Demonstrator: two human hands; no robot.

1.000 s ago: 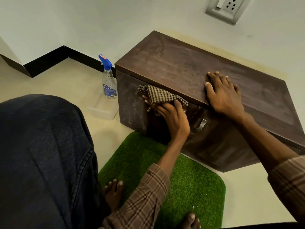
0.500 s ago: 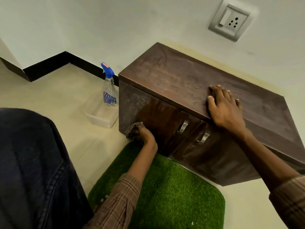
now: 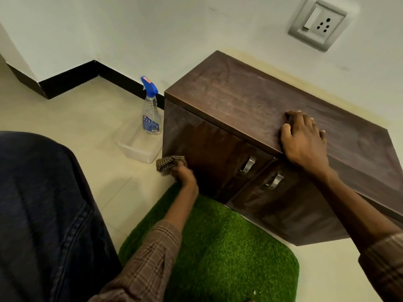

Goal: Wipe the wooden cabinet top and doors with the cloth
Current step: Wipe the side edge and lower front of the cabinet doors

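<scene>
A low dark wooden cabinet stands against the wall, with two doors and a metal handle on each. My left hand grips a checked brown cloth and presses it against the bottom left corner of the left door, just above the floor. My right hand lies flat, palm down with fingers spread, on the front edge of the cabinet top above the doors' meeting line.
A spray bottle with a blue trigger stands on the floor left of the cabinet, beside a clear plastic tray. A green grass mat lies before the doors. My denim-clad knee fills the lower left. A wall socket sits above.
My left hand has swept the cloth from the left door's top edge down to its bottom left corner. The right hand stays on the cabinet top. The camera has tilted.
</scene>
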